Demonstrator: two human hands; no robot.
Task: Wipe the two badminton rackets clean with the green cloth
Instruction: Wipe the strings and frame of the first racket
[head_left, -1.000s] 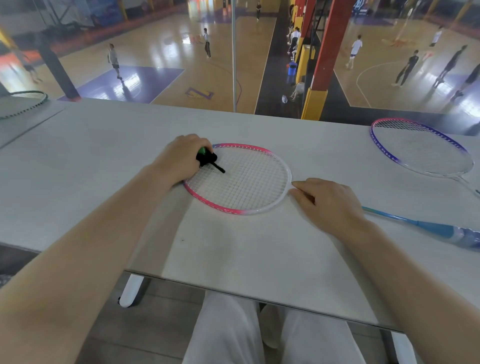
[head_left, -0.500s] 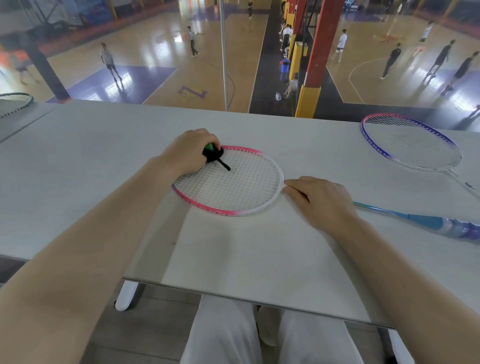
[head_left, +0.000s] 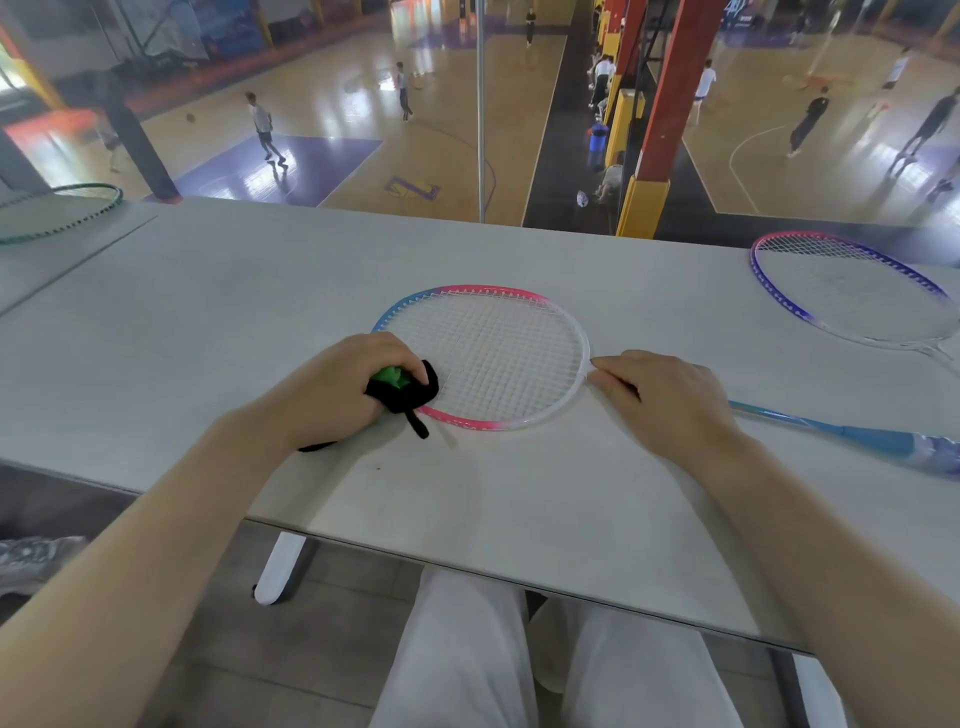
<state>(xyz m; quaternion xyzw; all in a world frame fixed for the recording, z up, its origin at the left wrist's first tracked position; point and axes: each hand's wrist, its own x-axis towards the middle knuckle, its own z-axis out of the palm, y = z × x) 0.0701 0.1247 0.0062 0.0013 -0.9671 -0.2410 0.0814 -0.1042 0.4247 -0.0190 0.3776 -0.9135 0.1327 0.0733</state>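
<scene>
A pink, blue and white badminton racket (head_left: 483, 358) was laid flat near the middle of the grey table (head_left: 208, 322), its white strings forming a clean grid and its light blue shaft running off toward 4 o'clock. At the 8 o'clock part of its oval frame, a bunched green cloth (head_left: 393, 375) with black edging and a dangling black strap was gripped in the curled fingers of the left hand (head_left: 337, 389) and pressed against the frame. At the 3 o'clock side of the head, where frame meets shaft, the racket was pinned to the table by the right hand (head_left: 660, 400), its fingers lying close together and only slightly bent. A second racket (head_left: 852, 291), purple and pink framed, was seen lying at 2 o'clock, well apart. The rim of a green racket (head_left: 67, 213) was visible at 10 o'clock.
</scene>
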